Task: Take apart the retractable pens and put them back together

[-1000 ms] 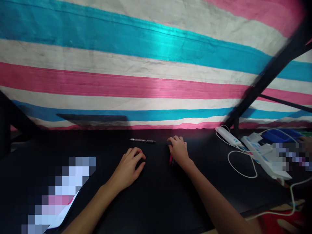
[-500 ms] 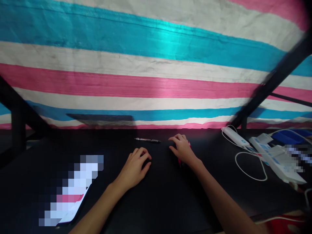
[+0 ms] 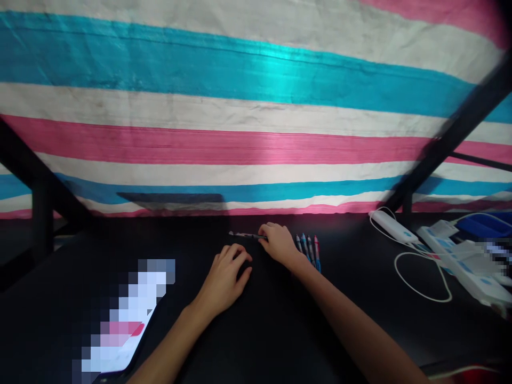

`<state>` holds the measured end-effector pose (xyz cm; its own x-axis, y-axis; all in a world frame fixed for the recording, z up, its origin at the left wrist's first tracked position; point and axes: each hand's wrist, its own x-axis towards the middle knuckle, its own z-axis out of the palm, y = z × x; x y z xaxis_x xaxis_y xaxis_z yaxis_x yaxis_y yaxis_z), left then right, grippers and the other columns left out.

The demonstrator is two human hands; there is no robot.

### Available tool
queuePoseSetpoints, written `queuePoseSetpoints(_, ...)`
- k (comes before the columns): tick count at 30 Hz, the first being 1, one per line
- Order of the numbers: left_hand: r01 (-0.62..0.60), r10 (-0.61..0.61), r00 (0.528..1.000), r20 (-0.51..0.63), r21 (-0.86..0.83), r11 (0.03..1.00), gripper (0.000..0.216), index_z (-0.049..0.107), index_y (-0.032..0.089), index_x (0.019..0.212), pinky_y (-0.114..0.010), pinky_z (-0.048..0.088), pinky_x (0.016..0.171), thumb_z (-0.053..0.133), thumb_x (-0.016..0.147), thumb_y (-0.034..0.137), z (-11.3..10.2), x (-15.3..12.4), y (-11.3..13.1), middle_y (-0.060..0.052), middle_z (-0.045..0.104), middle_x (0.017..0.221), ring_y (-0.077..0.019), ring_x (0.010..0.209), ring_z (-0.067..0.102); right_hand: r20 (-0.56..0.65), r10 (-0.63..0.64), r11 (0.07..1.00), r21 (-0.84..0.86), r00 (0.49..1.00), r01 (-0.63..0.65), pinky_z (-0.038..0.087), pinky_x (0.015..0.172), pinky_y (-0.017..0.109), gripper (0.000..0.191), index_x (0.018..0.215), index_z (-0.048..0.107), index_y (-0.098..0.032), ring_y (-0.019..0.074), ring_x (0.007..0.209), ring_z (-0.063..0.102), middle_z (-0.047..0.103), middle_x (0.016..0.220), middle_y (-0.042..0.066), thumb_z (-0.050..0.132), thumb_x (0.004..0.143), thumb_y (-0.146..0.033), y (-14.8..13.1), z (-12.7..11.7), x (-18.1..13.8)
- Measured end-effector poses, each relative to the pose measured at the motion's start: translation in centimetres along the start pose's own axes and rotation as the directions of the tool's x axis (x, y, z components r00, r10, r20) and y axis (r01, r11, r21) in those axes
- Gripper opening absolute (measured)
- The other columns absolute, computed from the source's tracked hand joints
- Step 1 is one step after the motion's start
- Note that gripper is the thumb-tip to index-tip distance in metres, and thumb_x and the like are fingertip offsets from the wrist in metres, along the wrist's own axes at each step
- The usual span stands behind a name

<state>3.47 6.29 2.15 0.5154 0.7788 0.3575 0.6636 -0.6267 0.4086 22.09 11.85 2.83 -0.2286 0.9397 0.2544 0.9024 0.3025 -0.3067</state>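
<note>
The left hand [image 3: 224,273] rests half-curled, thumb apart from fingers. Pens [image 3: 311,249] lie at three o'clock from the right hand [image 3: 278,242], whose fingertips touch a lone pen [image 3: 245,234] at the left's one o'clock; whether gripped, I cannot tell.

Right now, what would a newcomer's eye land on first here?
The big wrinkled sheet striped pink, white and blue fills the background and draws the eye first. Next comes the bright, partly pixelated phone screen at lower left on the black table. Then the right hand's grip, near centre, at the end of a slim dark pen.
</note>
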Motion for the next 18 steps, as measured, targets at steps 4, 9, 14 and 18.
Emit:
queuePoseSetpoints(4, 0.015, -0.017, 0.996, -0.093, -0.029, 0.999, 0.017, 0.056, 0.022, 0.105, -0.042, 0.044, 0.086, 0.049, 0.09, 0.021, -0.2, 0.1, 0.1, -0.007, 0.053, 0.108, -0.0238, 0.1, 0.049, -0.101, 0.078, 0.78, 0.625, 0.992, 0.003, 0.046, 0.068, 0.028, 0.014, 0.085, 0.066, -0.016, 0.0158, 0.074, 0.06, 0.066, 0.082, 0.004, 0.069, 0.075, -0.025, 0.7, -1.6, -1.2)
queuePoseSetpoints(9, 0.031, -0.053, 0.974, -0.22, -0.102, 0.994, 0.018, 0.056, 0.022, 0.108, -0.04, 0.043, 0.091, 0.049, 0.091, 0.023, -0.5, 0.1, 0.6, -0.006, 0.054, 0.107, -0.0227, 0.103, 0.051, -0.138, 0.353, 0.127, 0.987, 0.925, 0.099, 0.048, 0.065, 0.027, 0.024, 0.098, 0.061, -0.021, 0.0135, 0.073, 0.058, 0.059, 0.084, 0.002, 0.06, 0.083, -0.04, 1.0, -4.2, -3.1)
queuePoseSetpoints(14, 0.002, -0.041, 0.974, -0.222, -0.172, 0.985, 0.027, 0.051, 0.022, 0.118, -0.038, 0.045, 0.091, 0.049, 0.092, 0.024, -0.5, 0.0, 0.9, -0.007, 0.056, 0.109, -0.0216, 0.103, 0.052, 0.261, 0.035, 0.069, 0.962, 0.965, -0.263, 0.021, 0.035, 0.018, 0.041, 0.129, 0.049, -0.024, 0.0044, 0.037, 0.024, 0.037, 0.056, -0.008, 0.043, 0.093, -0.044, -0.1, -4.8, -5.3)
queuePoseSetpoints(18, -0.068, 0.04, 0.989, -0.146, -0.19, 0.979, 0.042, 0.042, 0.026, 0.132, -0.039, 0.045, 0.093, 0.051, 0.091, 0.025, -0.3, -0.1, 1.1, -0.008, 0.052, 0.122, -0.0227, 0.111, 0.05, 0.447, -0.189, 0.347, 0.864, 0.874, -0.366, 0.03, 0.042, 0.017, 0.033, 0.12, 0.054, -0.019, 0.0052, 0.047, 0.04, 0.053, 0.067, -0.003, 0.046, 0.088, -0.018, -0.6, -4.1, -6.2)
